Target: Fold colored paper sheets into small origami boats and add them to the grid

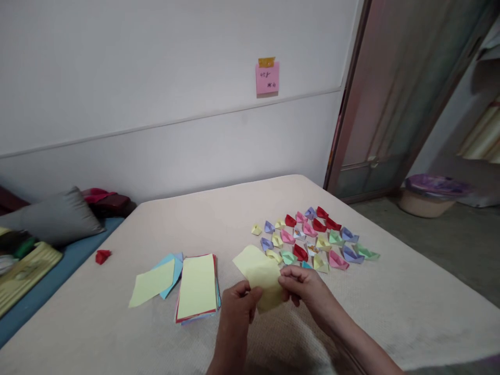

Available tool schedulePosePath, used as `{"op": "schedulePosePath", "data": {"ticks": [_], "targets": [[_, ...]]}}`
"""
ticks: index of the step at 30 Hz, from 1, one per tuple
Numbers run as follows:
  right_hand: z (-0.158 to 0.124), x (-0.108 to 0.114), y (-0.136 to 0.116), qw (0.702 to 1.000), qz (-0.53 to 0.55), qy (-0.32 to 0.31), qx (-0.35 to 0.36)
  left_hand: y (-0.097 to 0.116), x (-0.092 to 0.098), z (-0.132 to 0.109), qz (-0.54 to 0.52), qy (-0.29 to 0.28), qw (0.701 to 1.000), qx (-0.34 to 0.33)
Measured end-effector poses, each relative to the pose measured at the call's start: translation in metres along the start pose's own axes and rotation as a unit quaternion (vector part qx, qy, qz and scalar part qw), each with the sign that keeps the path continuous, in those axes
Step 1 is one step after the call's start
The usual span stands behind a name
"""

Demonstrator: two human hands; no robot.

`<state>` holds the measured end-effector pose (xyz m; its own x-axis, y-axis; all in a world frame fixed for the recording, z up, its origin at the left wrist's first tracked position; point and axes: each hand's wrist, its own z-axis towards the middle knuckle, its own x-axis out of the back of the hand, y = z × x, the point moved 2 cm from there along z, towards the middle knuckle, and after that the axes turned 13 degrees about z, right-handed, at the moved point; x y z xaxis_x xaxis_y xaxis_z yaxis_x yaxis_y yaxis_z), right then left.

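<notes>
Both my hands hold a pale yellow sheet of paper above the cloth-covered surface. My left hand pinches its left edge between thumb and fingers. At the right edge, my right hand grips it the same way. Behind its upper left corner shows more yellow paper; I cannot tell whether it is part of the same sheet. Just beyond my right hand, small folded paper boats in several colours stand in rows. Left of my left hand lies a stack of coloured paper, a yellow sheet on top.
A loose yellow sheet overlaps blue paper left of the stack. Farther left sits a crumpled-looking red paper piece. A grey pillow lies beyond the left edge. A pink note is taped to the wall; a lidded bin stands right.
</notes>
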<state>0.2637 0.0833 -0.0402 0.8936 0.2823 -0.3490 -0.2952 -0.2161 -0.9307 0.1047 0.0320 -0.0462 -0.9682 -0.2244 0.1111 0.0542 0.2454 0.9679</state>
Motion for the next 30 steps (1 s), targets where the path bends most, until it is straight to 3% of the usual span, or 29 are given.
{"op": "schedulePosePath", "data": {"ticks": [3, 8, 14, 19, 25, 30], "targets": [[0.001, -0.001, 0.000, 1.000, -0.003, -0.009, 0.013, -0.001, 0.000, 0.000, -0.002, 0.013, 1.000, -0.006], [0.003, -0.004, 0.007, 0.997, 0.012, 0.042, 0.057, -0.005, -0.004, 0.001, -0.065, 0.041, 0.997, -0.026], [0.004, -0.006, 0.014, 0.995, 0.051, 0.076, 0.037, -0.004, -0.003, 0.001, -0.062, 0.119, 0.989, -0.070], [0.006, -0.009, 0.014, 0.991, 0.126, 0.036, 0.013, 0.002, 0.002, -0.003, 0.009, 0.122, 0.989, -0.089], [0.004, -0.008, 0.013, 0.996, 0.081, 0.030, 0.021, 0.004, 0.001, -0.004, 0.034, 0.077, 0.988, -0.131], [0.003, -0.009, 0.019, 0.999, 0.044, -0.020, -0.016, -0.007, 0.006, 0.009, -0.027, 0.128, 0.988, -0.085]]}}
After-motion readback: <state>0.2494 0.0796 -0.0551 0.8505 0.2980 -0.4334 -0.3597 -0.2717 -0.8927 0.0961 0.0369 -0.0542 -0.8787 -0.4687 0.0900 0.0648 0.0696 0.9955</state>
